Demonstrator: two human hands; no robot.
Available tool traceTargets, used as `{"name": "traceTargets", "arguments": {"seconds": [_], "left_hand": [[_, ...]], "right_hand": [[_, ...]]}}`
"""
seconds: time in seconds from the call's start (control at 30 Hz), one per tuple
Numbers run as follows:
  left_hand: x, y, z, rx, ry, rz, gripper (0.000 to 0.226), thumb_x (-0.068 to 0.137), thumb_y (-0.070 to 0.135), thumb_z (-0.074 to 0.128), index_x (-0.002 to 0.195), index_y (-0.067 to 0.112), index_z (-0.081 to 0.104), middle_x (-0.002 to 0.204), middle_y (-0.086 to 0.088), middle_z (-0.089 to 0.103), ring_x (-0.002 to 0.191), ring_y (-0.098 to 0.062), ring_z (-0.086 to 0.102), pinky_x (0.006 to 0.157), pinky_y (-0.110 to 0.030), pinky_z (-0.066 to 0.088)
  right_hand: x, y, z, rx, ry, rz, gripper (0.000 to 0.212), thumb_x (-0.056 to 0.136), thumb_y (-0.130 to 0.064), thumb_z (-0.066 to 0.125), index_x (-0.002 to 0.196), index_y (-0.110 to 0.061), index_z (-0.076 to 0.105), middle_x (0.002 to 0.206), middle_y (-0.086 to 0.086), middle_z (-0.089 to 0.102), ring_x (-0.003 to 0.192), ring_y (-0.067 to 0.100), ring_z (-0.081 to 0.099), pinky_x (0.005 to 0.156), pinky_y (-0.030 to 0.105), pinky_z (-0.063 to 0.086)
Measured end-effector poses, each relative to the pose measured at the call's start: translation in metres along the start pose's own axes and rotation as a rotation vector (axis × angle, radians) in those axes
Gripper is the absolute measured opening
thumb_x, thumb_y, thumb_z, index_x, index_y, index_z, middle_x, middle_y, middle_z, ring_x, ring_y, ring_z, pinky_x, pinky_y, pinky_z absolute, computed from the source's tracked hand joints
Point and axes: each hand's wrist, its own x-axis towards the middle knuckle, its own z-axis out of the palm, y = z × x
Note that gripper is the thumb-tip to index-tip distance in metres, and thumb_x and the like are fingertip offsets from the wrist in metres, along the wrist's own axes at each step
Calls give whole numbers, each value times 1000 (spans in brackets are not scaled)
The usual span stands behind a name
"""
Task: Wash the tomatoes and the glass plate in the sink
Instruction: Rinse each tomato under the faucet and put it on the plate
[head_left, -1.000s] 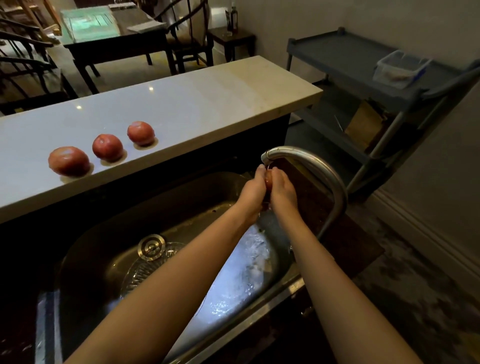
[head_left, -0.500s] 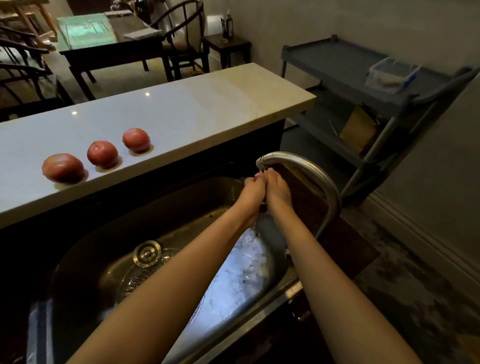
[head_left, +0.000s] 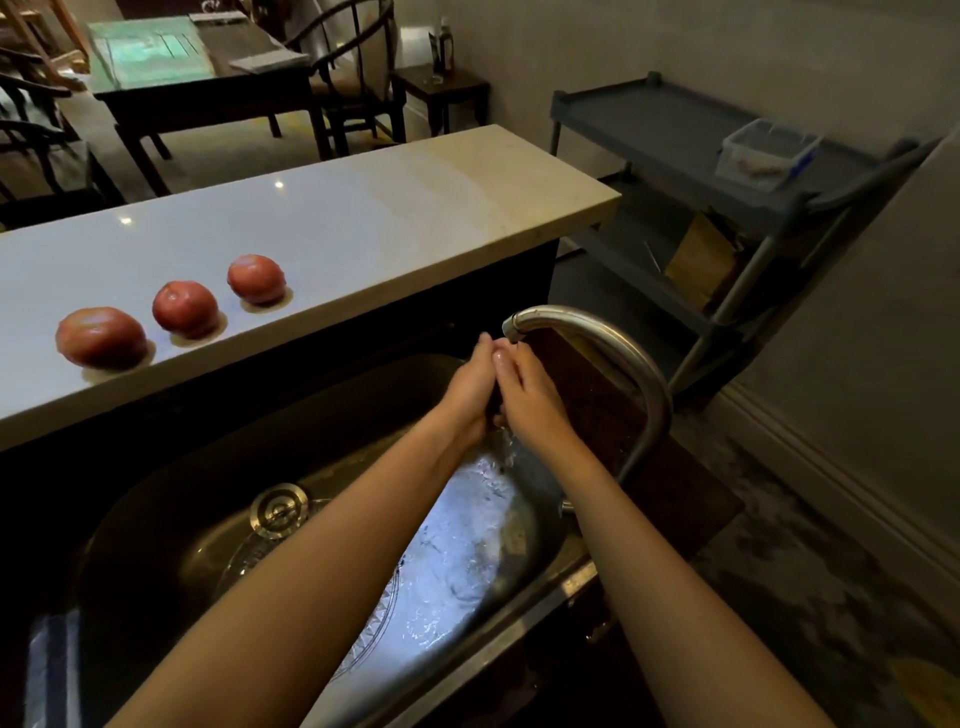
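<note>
Under the faucet spout (head_left: 524, 321), left hand (head_left: 470, 389) and right hand (head_left: 527, 397) are pressed palm to palm; whatever sits between them is hidden, so can't tell if a tomato is there. Three tomatoes (head_left: 184, 307) sit in a row on the countertop (head_left: 389, 218), wet-looking, well apart from the hands. Glass plate (head_left: 384, 618) lies flat in the sink (head_left: 171, 478), mostly under the forearms, with water splashing on it. To rub well: keep hands in the stream, low over the basin, and roll rather than squeeze.
</note>
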Motion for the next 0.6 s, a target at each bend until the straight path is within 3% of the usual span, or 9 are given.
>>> {"name": "traceTargets", "arguments": {"seconds": [0.07,0.17,0.23,0.3,0.37,0.43,0.53,0.6], "left_hand": [[2,1,-1,27,-13,7,55,99,49,23,108,11,62,84,-7,64,71,-16,59,54,-25,47],[-4,0,9,24,-45,-12,46,100,41,29,123,11,55,95,-6,63,88,-19,59,72,-32,49],[-6,-5,8,-2,-70,-12,40,100,35,33,126,12,53,108,-8,62,100,-21,58,76,-32,50],[-7,-8,-3,-54,-102,-4,38,99,33,38,125,12,55,114,-11,61,101,-21,60,76,-32,52],[-6,-10,-17,-68,-114,-5,33,97,36,42,113,13,60,101,-9,64,83,-15,65,68,-26,56],[-6,-11,-27,-45,-114,-22,33,96,41,43,101,14,61,86,-6,68,72,-13,69,60,-23,56],[-7,-11,-30,14,-100,-42,37,96,45,40,97,13,59,72,-4,74,63,-12,71,52,-21,55],[-6,-12,-27,8,-105,-39,35,98,41,38,99,13,58,86,-11,72,72,-16,71,58,-24,59]], "right_hand": [[0,3,-2,-6,-25,-29,30,97,-42,34,117,-25,49,118,2,52,97,14,55,51,12,46],[8,-4,-3,173,164,195,26,96,-40,34,97,-29,58,103,1,59,90,15,57,66,27,44],[10,-6,-2,200,225,252,27,97,-39,34,97,-29,58,101,2,60,90,16,57,68,27,42],[4,-1,-3,68,125,199,30,97,-43,31,110,-30,55,110,5,59,92,15,56,67,25,45],[-4,11,-8,-45,-15,143,35,95,-48,33,126,-37,46,125,6,52,105,18,56,84,35,51],[-10,21,-16,-74,-122,72,40,93,-44,44,133,-42,38,135,4,46,118,19,52,98,39,47],[-19,26,-23,-35,-140,-10,45,88,-29,61,130,-36,45,130,-7,50,115,8,51,89,17,47],[-22,25,-24,20,-84,-23,42,84,-25,66,118,-42,50,117,-16,52,103,-1,52,74,5,46]]}}
